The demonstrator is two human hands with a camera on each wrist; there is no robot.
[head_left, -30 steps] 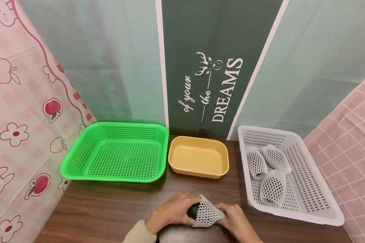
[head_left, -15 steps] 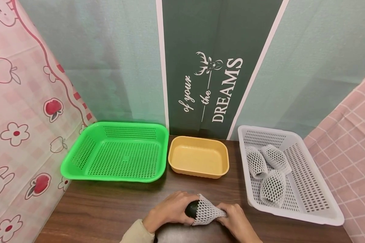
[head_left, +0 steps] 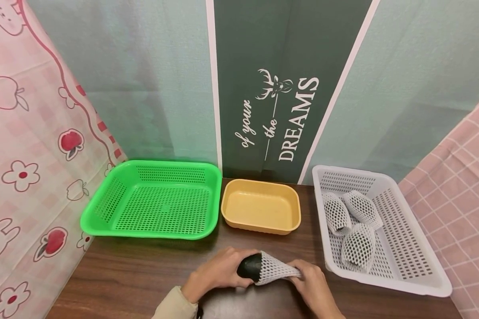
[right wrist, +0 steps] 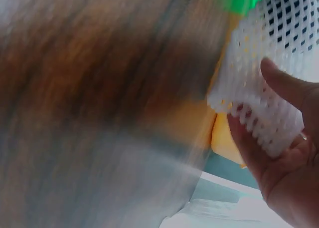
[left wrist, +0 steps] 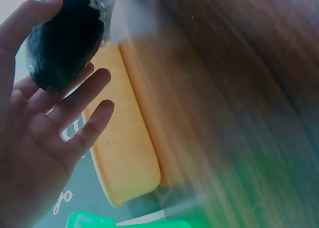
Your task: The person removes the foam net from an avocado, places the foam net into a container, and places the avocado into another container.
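A dark, egg-shaped avocado (head_left: 249, 267) is held above the table by my left hand (head_left: 221, 268), its thumb on one side and fingers on the other. In the left wrist view, much of the avocado's (left wrist: 65, 41) dark skin is bare, and two fingers stand away from it. A white foam net sleeve (head_left: 272, 268) covers its right end and narrows to the right. My right hand (head_left: 309, 281) pinches the loose tail of that sleeve. In the right wrist view, the thumb lies on the sleeve's (right wrist: 249, 83) mesh, with fingers on its other side.
A green basket (head_left: 149, 235) stands back left, with a yellow tray (head_left: 259, 227) in the middle. The white basket (head_left: 403, 283) at right holds three net-wrapped things (head_left: 358, 246). Curtains close off the back and both sides of the brown table (head_left: 143, 274).
More of the avocado's dark skin shows outside the sleeve. The left hand has shifted left and slightly up with the avocado; the right hand has moved slightly right and up with the sleeve's tail.
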